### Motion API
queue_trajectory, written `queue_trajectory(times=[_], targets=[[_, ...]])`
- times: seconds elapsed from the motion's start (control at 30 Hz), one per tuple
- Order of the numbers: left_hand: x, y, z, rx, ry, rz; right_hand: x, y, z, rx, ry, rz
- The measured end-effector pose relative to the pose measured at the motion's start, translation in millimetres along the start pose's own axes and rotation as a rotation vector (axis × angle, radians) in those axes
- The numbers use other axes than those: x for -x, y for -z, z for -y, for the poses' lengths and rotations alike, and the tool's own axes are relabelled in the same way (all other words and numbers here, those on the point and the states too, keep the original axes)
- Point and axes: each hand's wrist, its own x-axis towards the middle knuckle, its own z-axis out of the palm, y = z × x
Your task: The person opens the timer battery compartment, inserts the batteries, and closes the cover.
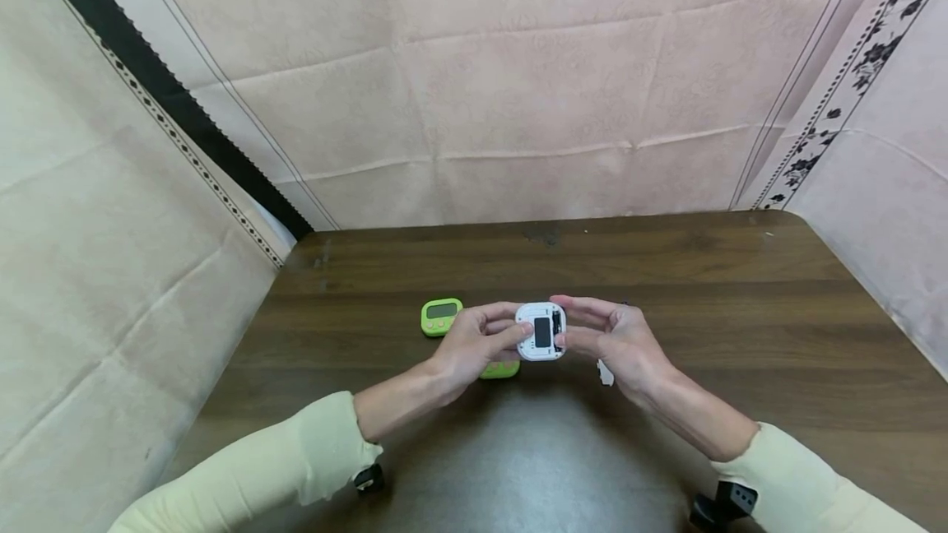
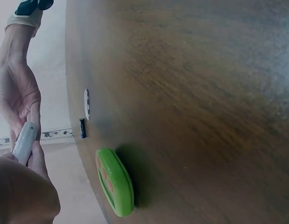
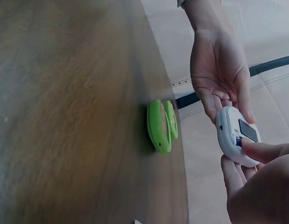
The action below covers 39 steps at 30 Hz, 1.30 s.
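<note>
The white device [image 1: 542, 331] is held above the brown table [image 1: 741, 303], a little below the centre of the head view. The left hand [image 1: 481, 344] pinches it at its 9 o'clock side, the thumb lying on the face. The right hand [image 1: 618, 344] pinches it at 3 o'clock; in the right wrist view, its thumb presses at a narrow slot, where a small dark-blue piece [image 3: 238, 141] is mostly covered, so I cannot tell exactly what it is. The fingers behind the device are partly hidden.

From the white device, 1 green device [image 1: 441, 317] lies near 9 o'clock, its edge close to the left hand. A 2nd green device [image 1: 500, 369] is toward 8 o'clock, mostly hidden under this hand. At 4 o'clock a small white piece [image 1: 605, 373] is partly covered by the right hand; the left wrist view shows its notched edge, and a small dark cylinder [image 2: 82, 128] at its 6 o'clock. There the nearer hand is blurred and cut off. In the right wrist view, a pale tip at 6 o'clock is cut by the border, too little to identify.
</note>
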Motion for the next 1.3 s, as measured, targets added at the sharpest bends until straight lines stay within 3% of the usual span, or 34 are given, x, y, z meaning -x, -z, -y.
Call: queue_trajectory(times=[0.3, 0.57, 0.73, 0.93, 1.1, 1.3], targets=[[-2.8, -0.3, 2.8, -0.033, -0.004, 0.001, -5.2, 15, -5, 0.14, 0.062, 0.084], [-2.1, 5.3, 2.0, -0.034, -0.037, -0.014, -3.8, 47, -20, 0.567, 0.17, 0.134], [-0.2, 9.2, 3.4, -0.034, -0.038, -0.007, -4.4, 66, -33, 0.733, 0.232, 0.171], [1.5, 11.0, 2.8, -0.034, -0.04, 0.004, -2.9, 71, -42, 0.914, 0.292, 0.182], [2.5, 11.3, 2.2, -0.025, -0.047, -0.002, -1.6, 71, -45, 0.987, 0.348, 0.169], [2.7, 10.9, 2.5, -0.022, -0.066, -0.008, -1.3, 70, -47, 1.001, 0.37, 0.147]])
